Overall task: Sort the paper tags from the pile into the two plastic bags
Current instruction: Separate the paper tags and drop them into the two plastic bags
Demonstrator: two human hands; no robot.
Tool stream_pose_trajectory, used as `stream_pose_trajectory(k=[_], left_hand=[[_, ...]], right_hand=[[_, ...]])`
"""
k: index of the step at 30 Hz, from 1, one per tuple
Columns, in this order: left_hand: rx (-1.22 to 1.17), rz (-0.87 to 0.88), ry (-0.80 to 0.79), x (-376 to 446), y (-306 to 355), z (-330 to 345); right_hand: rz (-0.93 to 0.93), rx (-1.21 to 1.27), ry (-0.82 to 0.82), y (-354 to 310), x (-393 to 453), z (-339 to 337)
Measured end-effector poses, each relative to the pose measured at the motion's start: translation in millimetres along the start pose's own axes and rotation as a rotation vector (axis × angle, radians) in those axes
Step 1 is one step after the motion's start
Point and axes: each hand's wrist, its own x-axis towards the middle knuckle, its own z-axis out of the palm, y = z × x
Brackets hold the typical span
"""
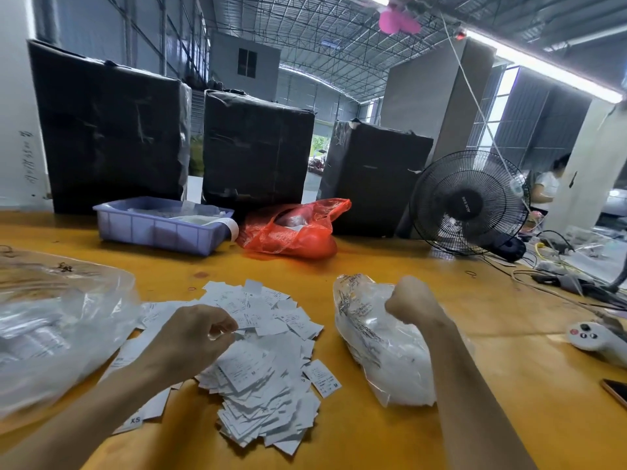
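head view, left hand pinching tags marked m, xs, right hand fisted

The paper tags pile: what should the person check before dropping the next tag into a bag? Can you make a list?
1. Tags left to sort: ok, the pile is still big.
2. Left hand has a tag: cannot tell; its fingers curl over the pile, the grip is hidden.
3. Right hand at its bag: ok, it sits fisted at the right bag.
4. Right bag mouth open: cannot tell, the hand hides it.
5. Left bag within reach: ok, it lies beside the pile.
6. Size letter on the picked tag: cannot tell.
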Motion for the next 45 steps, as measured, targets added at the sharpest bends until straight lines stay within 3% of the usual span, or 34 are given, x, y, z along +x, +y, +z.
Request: stream_pose_trajectory(k=[1, 3, 6, 8, 10, 13, 19, 24, 33, 37, 42, 45], left_hand=[[-0.038, -0.003, 0.018, 0.4, 1.4, 0.2], [-0.2, -0.048, 0.048, 1.2, 6.7, -2.5], [-0.735, -0.249, -0.011, 3.0, 21.1, -10.3], [-1.03, -0.419, -0.121, 5.4, 25.1, -14.0], [-1.2, -0.508, -0.236, 7.4, 24.2, -19.1], [-1.205, -0.484, -0.304, 5.0, 19.6, -23.8], [-1.021, -0.533, -0.178, 2.7, 5.2, -18.8], [-0.929, -0.539, -0.036, 3.1, 0.7, -11.7], [-0.963, -0.522, -0.01, 1.9, 5.5, -11.6], [-0.969, -0.533, -0.001, 3.0, 1.0, -9.6], [-0.908, -0.563, -0.042, 5.7, -4.5, -9.4], [-0.877, -0.561, -0.081, 4.0, -1.9, -8.3]], right_hand=[[-0.044, 0.049, -0.011, -10.8, -5.3, -10.0], [-0.169, 0.374, -0.153, -37.2, -21.4, -25.3], [-0.387, 0.86, -0.605, -76.6, -51.5, -31.2], [-0.479, 0.907, -0.774, -94.8, -62.5, -19.2], [-0.501, 0.874, -0.833, -106.7, -67.1, -2.3], [-0.506, 0.835, -0.865, -114.5, -67.6, 16.2], [-0.391, 0.838, -0.805, -116.6, -63.4, 37.4], [-0.379, 0.891, -0.866, -119.1, -67.5, 51.4], [-0.33, 0.978, -0.6, -118.1, -66.3, 48.8], [-0.282, 0.955, -0.388, -107.0, -56.5, 24.5], [-0.095, 0.666, 0.078, -46.4, -20.0, -9.4], [0.122, 0.334, 0.094, -10.6, -5.6, -6.8]])
